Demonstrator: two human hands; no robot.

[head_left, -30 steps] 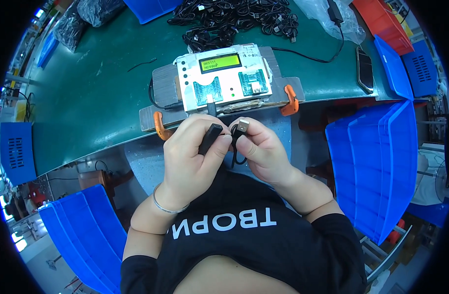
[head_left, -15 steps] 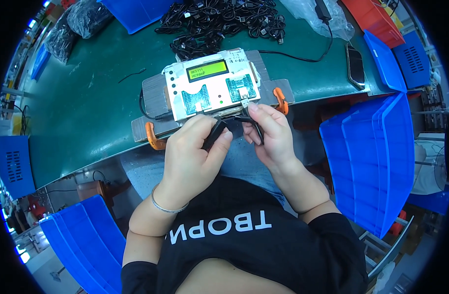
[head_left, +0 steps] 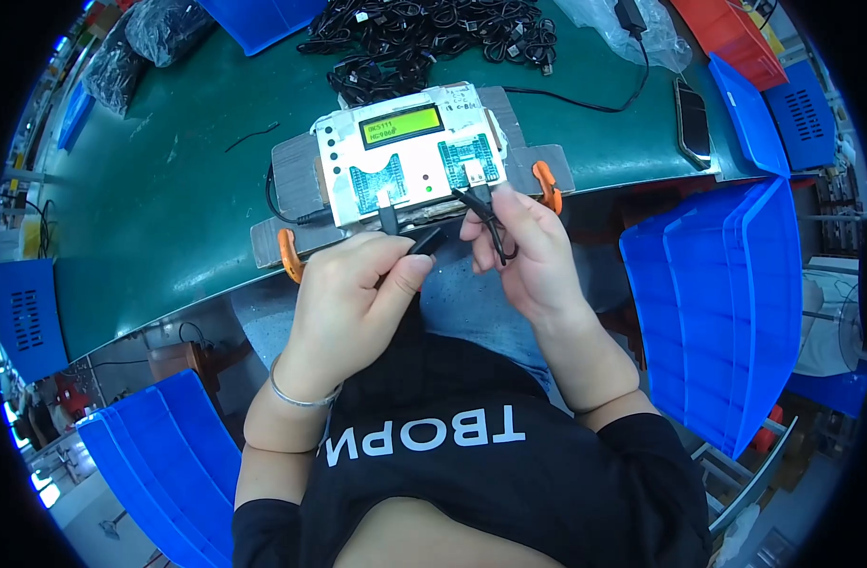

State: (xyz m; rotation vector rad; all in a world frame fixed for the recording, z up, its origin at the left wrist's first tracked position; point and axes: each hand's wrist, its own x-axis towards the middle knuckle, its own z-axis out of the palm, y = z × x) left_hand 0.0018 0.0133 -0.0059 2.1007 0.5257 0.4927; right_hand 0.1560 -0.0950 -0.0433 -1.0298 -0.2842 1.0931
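A white cable tester (head_left: 414,156) with a lit green display sits at the table's near edge, a small green light glowing on its front. At its right-hand connector, my right hand (head_left: 533,246) is closed on a black cable (head_left: 491,227), whose plug meets the socket. A black plug (head_left: 388,220) stands at the left-hand connector, just beyond my left hand (head_left: 353,298). My left thumb and fingers pinch a short black cable end (head_left: 427,243); the part inside the fist is hidden.
Orange clamps (head_left: 288,254) flank the tester on its grey board (head_left: 301,185). Behind lies a heap of coiled black cables (head_left: 433,43). A phone (head_left: 692,121) lies at the right. Blue bins (head_left: 713,312) stand on both sides of me.
My right hand has pushed the cable's plug up to the right-hand connector, where its metal end showed before. My left hand has drawn back a little, uncovering the left plug.
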